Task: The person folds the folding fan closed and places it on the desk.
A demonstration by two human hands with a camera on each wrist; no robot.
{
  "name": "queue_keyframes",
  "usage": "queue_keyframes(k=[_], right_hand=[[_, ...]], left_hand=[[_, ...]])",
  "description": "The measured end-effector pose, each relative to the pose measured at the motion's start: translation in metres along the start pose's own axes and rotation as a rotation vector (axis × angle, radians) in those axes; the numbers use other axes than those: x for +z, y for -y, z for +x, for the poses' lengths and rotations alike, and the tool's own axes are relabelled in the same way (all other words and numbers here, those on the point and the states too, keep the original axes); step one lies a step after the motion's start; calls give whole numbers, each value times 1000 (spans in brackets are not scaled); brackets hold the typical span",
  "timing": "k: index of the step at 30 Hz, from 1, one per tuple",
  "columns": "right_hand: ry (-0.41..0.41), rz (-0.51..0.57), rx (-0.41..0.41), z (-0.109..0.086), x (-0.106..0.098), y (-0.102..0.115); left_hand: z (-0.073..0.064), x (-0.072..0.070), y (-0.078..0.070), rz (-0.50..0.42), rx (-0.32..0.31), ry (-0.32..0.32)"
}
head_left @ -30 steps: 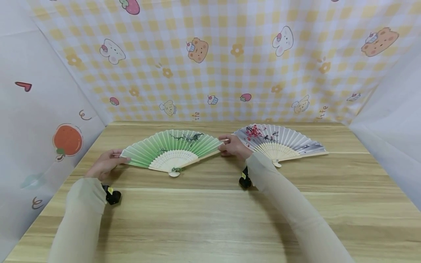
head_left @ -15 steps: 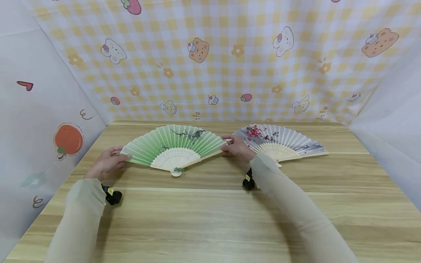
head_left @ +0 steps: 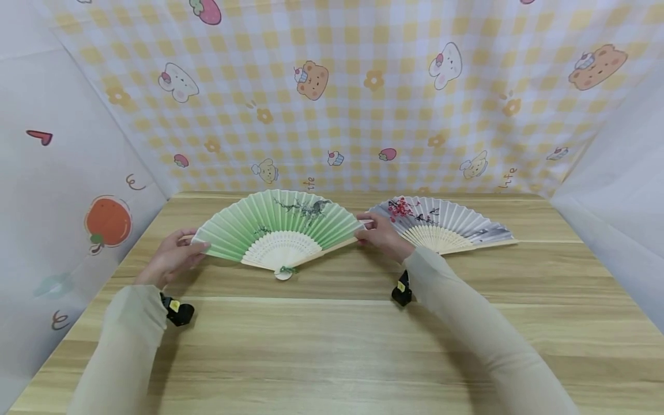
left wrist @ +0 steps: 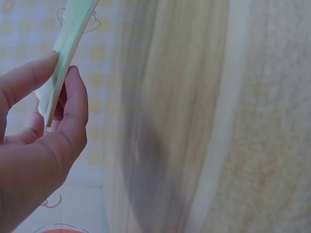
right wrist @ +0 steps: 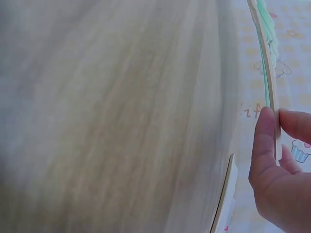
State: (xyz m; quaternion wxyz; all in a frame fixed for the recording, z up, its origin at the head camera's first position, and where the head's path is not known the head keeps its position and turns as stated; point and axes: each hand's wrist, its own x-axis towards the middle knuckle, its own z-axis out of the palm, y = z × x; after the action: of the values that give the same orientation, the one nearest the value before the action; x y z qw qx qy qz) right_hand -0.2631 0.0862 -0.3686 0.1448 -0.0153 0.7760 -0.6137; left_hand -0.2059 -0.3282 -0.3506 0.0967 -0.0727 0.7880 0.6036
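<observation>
Spread wide between both hands is a green folding fan (head_left: 280, 219) with a dark branch print, pale pierced ribs and a small green cord at its pivot. My left hand (head_left: 173, 256) pinches its left end between thumb and fingers; the left wrist view shows that grip on the fan's edge (left wrist: 73, 43). At the other end, my right hand (head_left: 383, 237) pinches the wooden outer rib (right wrist: 270, 73), as the right wrist view confirms. Beyond the right hand, a grey-white folding fan (head_left: 446, 222) with red blossoms lies spread on the table, its pivot hidden behind the right sleeve.
The wooden table (head_left: 311, 351) runs back to a yellow checked cloth (head_left: 342, 115) with cartoon prints. White cloth walls (head_left: 62, 190) close in the sides. A black wrist camera (head_left: 178, 312) hangs under the left sleeve, another black camera (head_left: 402, 289) under the right.
The green fan has risen and tilted to face the camera more, shifting slightly right. My right hand has moved a little right with it; the left has barely moved. The grey-white fan stays put.
</observation>
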Motion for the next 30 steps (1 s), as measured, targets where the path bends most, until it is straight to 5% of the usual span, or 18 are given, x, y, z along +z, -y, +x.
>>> queue_keyframes(k=[14,30], right_hand=[[-46,103,-76,-12,-9,-1],[-54,232,-35,-26,-23,3]], left_hand=[[-7,6,-8,-46,49,-1],[-18,16,-17,-196,57,-9]])
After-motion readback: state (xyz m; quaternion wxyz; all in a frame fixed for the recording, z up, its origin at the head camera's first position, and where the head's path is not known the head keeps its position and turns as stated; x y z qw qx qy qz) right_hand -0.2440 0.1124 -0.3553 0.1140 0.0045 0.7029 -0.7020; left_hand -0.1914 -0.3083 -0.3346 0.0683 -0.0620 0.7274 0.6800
